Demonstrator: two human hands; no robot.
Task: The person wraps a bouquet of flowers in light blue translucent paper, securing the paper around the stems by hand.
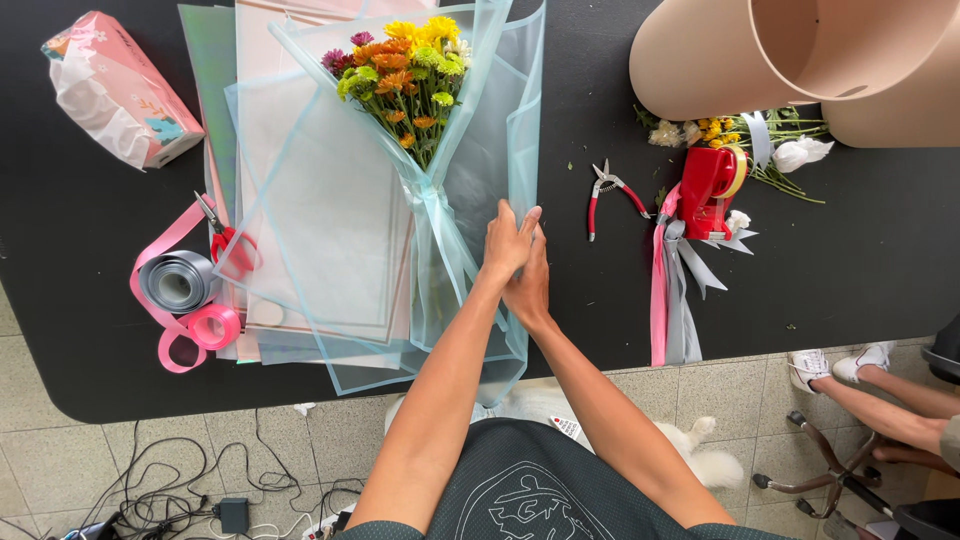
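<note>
Head view: left hand [507, 243] over right hand [529, 285], both grips pinching wrapping sheet [495, 150].

A black table [80, 300] with a rounded edge fills most of the frame. Below it lies a grey tiled floor [40, 470], with tangled black cables [180, 490] at lower left and a swivel chair base [810, 470] at lower right.

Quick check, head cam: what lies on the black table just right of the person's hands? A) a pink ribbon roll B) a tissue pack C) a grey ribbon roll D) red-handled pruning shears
D: the red-handled pruning shears lie on the black table right of both hands, left hand and right hand; both ribbon rolls and the tissue pack sit far left.
</note>
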